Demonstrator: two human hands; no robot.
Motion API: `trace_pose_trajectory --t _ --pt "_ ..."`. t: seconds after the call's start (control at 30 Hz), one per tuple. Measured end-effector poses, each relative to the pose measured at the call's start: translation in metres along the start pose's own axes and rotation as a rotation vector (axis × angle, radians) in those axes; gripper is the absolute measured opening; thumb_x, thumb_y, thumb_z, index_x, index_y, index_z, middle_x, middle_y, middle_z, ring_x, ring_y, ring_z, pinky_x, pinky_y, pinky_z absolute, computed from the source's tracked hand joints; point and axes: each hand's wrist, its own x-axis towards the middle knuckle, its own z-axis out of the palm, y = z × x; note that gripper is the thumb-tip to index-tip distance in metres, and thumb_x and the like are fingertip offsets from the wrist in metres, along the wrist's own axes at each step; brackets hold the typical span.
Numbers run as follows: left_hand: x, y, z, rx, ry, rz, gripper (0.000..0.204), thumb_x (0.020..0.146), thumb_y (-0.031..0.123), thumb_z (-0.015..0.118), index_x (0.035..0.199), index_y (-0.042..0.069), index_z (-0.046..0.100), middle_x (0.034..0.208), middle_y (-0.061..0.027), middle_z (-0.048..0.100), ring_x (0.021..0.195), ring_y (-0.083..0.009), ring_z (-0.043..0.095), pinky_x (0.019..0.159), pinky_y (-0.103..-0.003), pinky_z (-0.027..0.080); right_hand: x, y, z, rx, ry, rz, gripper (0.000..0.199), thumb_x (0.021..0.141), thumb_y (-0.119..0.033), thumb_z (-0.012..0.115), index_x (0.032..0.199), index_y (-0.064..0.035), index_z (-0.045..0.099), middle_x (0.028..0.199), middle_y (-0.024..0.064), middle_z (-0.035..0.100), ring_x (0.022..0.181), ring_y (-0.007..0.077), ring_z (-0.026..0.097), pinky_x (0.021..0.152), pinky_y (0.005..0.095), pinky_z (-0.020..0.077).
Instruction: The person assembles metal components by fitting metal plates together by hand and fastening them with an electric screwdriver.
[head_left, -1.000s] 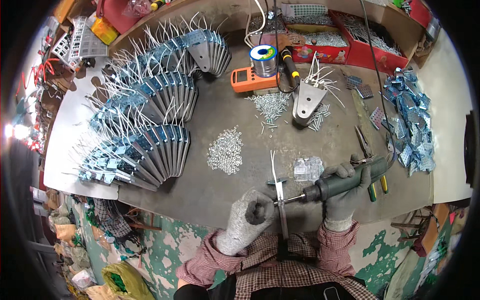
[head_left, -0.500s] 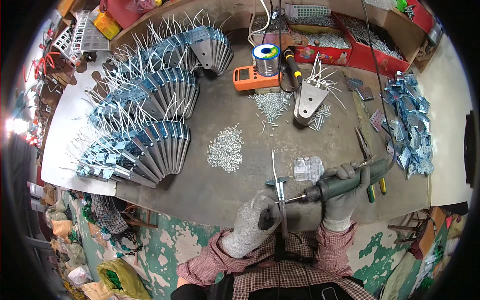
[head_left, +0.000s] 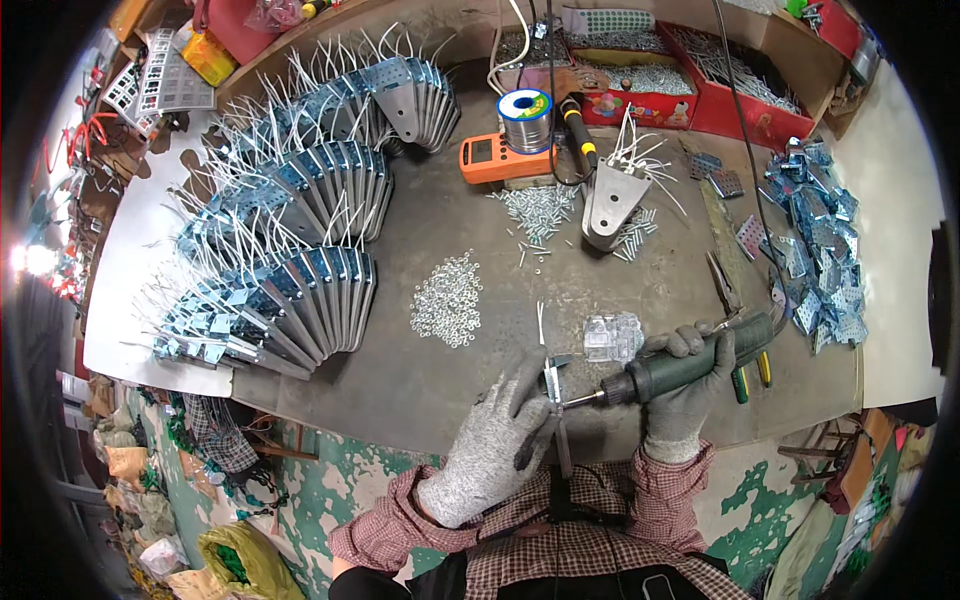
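Note:
My left hand, in a grey knit glove, pinches a thin metal bracket with white wires sticking up from it, held upright at the table's near edge. My right hand, also gloved, grips a dark green electric screwdriver lying sideways, its bit touching the bracket from the right. A clear plastic piece lies just behind the bracket.
Fanned rows of finished metal brackets with white wires fill the table's left. A pile of small washers and screws lie mid-table. An orange meter, solder spool, upright bracket, blue-filmed plates and red bins stand behind.
My left hand has slid a little higher on the bracket. The screwdriver stays against it. The view has shifted slightly.

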Motion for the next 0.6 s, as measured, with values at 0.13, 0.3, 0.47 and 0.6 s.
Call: trace_pose_trajectory --t 0.13,0.3,0.47,0.6 --pt "0.001 -0.004 0.002 -0.227 0.03 -0.067 0.024 0.081 -0.004 0.064 0.102 0.002 0.058 0.136 -0.0243 0.052 0.114 -0.0462 0.056 0.093 -0.048 0.049 -0.001 0.002 0.001 -0.039 -0.028 -0.015 0.023 0.097 -0.033 0.063 0.1 -0.01 0.06 0.078 0.0 0.051 0.075 0.015 0.05 0.085 0.0359 0.046" --pt "0.001 0.006 0.008 -0.194 0.08 -0.079 0.025 0.081 -0.005 0.065 0.103 0.003 0.058 0.134 -0.0234 0.054 0.115 -0.0439 0.057 0.095 -0.046 0.048 0.001 0.0 -0.007 0.008 -0.105 -0.012 0.024 0.098 -0.035 0.062 0.102 -0.0109 0.061 0.079 -0.0004 0.052 0.076 0.0146 0.051 0.084 0.0361 0.0471" --pt "-0.012 -0.011 0.024 -0.316 0.203 0.025 0.033 0.081 0.003 0.066 0.112 0.004 0.055 0.129 -0.0227 0.053 0.111 -0.0411 0.054 0.09 -0.049 0.047 -0.002 0.005 -0.001 -0.118 0.079 -0.037 0.032 0.1 -0.036 0.058 0.116 -0.0076 0.054 0.081 0.0008 0.052 0.077 0.0138 0.052 0.084 0.0349 0.0482" --pt "-0.021 -0.005 0.014 -0.069 0.136 -0.102 0.035 0.086 0.009 0.065 0.119 0.003 0.053 0.117 -0.0224 0.056 0.105 -0.036 0.058 0.09 -0.046 0.047 -0.002 0.007 -0.003 -0.48 0.137 -0.27 0.039 0.1 -0.033 0.059 0.125 -0.0054 0.049 0.083 0.0019 0.052 0.079 0.0145 0.054 0.083 0.0353 0.0484"
